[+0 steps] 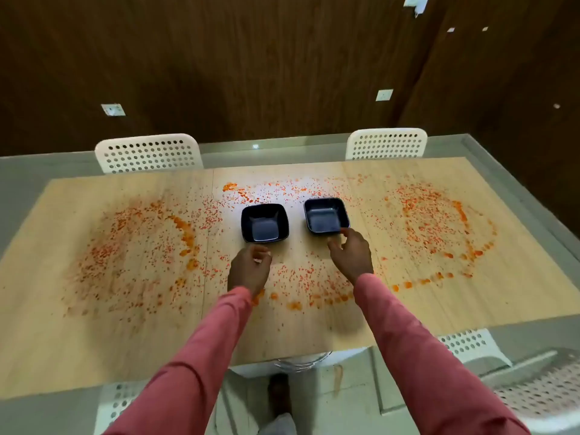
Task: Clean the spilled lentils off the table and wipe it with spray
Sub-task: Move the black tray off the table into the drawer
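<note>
Left hand: the left hand [249, 268] hangs above the table with its fingers loosely curled and holding nothing I can make out; it sits just short of the left bowl [264, 222], not touching it.
Right hand: the right hand [351, 253] has fingertip and thumb at the near rim of the right bowl [326, 216]; whether it pinches the rim or only touches it, I cannot tell.
Bowls: both dark, square and empty, side by side directly ahead of the hands.
Lentils: orange lentils [301, 274] lie scattered on the table [94, 340], between and under the hands, beyond the bowls, and in two broad rings well out to either side.
Key relation: each ring lies outboard of its own hand, so, as I judge it, each hand would sweep inward toward its bowl.
Spray: none in view.
</note>
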